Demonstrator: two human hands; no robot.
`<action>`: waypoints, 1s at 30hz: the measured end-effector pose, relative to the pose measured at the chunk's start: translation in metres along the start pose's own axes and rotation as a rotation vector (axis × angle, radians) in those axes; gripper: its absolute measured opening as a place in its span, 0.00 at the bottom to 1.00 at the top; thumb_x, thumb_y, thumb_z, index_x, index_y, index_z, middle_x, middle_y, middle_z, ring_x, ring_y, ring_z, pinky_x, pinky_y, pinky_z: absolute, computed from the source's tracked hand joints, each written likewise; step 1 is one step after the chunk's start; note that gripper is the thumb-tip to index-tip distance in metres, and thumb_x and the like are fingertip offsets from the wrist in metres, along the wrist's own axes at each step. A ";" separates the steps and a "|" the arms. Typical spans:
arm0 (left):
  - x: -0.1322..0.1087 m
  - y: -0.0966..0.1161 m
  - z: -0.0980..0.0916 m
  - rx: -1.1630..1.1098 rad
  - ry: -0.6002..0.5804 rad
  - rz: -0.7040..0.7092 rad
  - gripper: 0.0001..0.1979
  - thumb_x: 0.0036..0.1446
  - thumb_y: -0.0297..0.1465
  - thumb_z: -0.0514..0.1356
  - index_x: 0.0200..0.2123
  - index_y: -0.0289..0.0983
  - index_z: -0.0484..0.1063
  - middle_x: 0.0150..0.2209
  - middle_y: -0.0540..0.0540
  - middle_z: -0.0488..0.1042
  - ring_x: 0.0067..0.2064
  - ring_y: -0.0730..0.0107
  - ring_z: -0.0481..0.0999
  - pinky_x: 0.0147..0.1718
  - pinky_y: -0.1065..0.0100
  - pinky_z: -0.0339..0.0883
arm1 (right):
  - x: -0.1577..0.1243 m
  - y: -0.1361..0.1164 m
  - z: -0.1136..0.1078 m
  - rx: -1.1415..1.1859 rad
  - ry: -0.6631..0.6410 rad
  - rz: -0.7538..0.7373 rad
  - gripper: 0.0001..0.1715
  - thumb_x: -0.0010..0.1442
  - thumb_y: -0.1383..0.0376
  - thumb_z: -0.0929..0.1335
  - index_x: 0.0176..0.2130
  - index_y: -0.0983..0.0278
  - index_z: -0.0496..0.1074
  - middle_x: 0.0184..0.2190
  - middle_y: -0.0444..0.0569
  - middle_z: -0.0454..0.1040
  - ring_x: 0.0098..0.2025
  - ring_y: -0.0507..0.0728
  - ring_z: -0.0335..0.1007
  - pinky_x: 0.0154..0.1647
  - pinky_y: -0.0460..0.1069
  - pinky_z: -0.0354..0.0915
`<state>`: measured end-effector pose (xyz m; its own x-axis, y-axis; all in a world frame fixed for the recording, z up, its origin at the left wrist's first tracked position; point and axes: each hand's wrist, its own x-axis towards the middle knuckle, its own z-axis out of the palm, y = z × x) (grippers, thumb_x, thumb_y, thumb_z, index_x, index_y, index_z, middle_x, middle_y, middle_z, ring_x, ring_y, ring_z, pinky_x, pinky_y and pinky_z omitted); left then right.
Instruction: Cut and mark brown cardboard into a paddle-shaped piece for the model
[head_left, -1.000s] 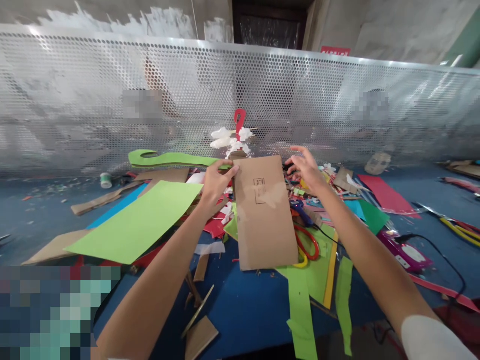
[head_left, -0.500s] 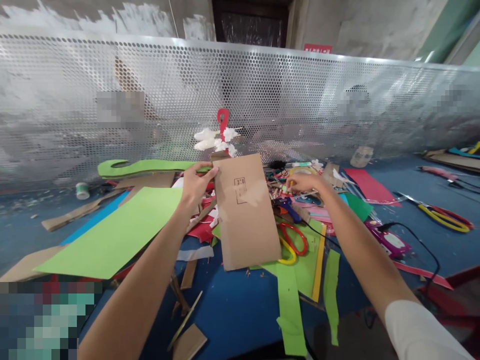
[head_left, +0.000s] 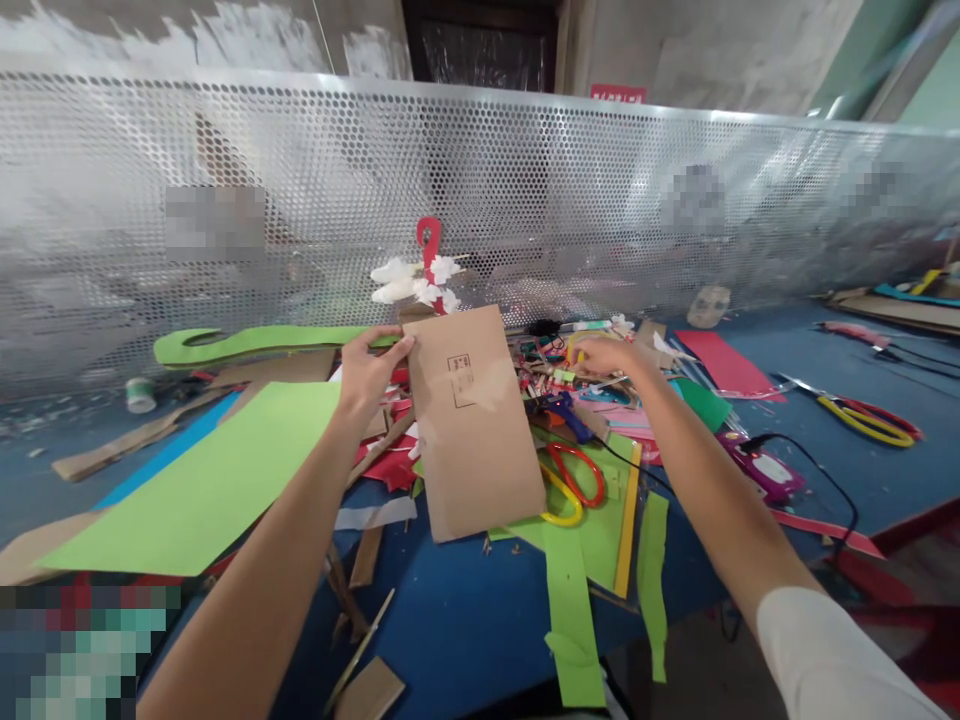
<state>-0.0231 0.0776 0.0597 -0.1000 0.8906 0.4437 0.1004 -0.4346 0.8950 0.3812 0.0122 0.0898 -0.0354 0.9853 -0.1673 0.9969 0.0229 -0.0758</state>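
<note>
My left hand (head_left: 369,372) grips a brown cardboard sheet (head_left: 480,450) by its upper left corner, thumb in front. The sheet stands tilted above the blue table, with a small printed stamp facing me. To its right, my right hand (head_left: 604,356) reaches into a pile of small colourful scraps (head_left: 551,375), its fingers bent together at the tips. Whatever they pinch is too small to make out. Below that hand lies a blue glue gun (head_left: 566,415). Scissors with red and yellow handles (head_left: 566,507) lie partly hidden behind the cardboard.
Green paper (head_left: 202,480) covers the left side of the table (head_left: 465,610). A red hook-shaped piece with white flowers (head_left: 429,265) stands before the perforated metal screen (head_left: 337,180). More scissors (head_left: 862,420), a purple device (head_left: 765,475) with a black cord and red paper (head_left: 724,362) lie right.
The whole view has shifted slightly, so most things appear further left. My left hand still holds the cardboard, and my right hand remains at the scrap pile.
</note>
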 end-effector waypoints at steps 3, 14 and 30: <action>0.000 -0.001 -0.001 0.004 0.002 -0.006 0.25 0.43 0.47 0.76 0.41 0.37 0.83 0.36 0.44 0.84 0.35 0.60 0.84 0.40 0.60 0.82 | 0.005 -0.011 0.007 -0.008 0.046 -0.056 0.15 0.71 0.63 0.69 0.54 0.58 0.81 0.42 0.48 0.86 0.40 0.57 0.81 0.38 0.47 0.65; 0.004 -0.008 -0.007 0.016 0.003 0.010 0.24 0.44 0.46 0.76 0.42 0.38 0.83 0.34 0.45 0.83 0.34 0.61 0.82 0.40 0.61 0.81 | 0.024 -0.023 0.037 -0.081 0.136 -0.085 0.20 0.68 0.67 0.70 0.56 0.55 0.82 0.57 0.51 0.84 0.57 0.64 0.80 0.50 0.51 0.68; 0.010 -0.014 -0.006 0.050 0.000 0.069 0.24 0.46 0.46 0.74 0.42 0.35 0.83 0.41 0.42 0.83 0.40 0.61 0.82 0.42 0.63 0.79 | 0.007 -0.055 0.018 0.067 -0.231 -0.505 0.19 0.61 0.52 0.78 0.46 0.61 0.80 0.42 0.50 0.85 0.41 0.61 0.80 0.39 0.50 0.67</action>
<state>-0.0318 0.0917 0.0515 -0.0916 0.8587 0.5042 0.1561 -0.4877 0.8589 0.3248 0.0150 0.0751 -0.5293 0.7918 -0.3048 0.8458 0.4640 -0.2634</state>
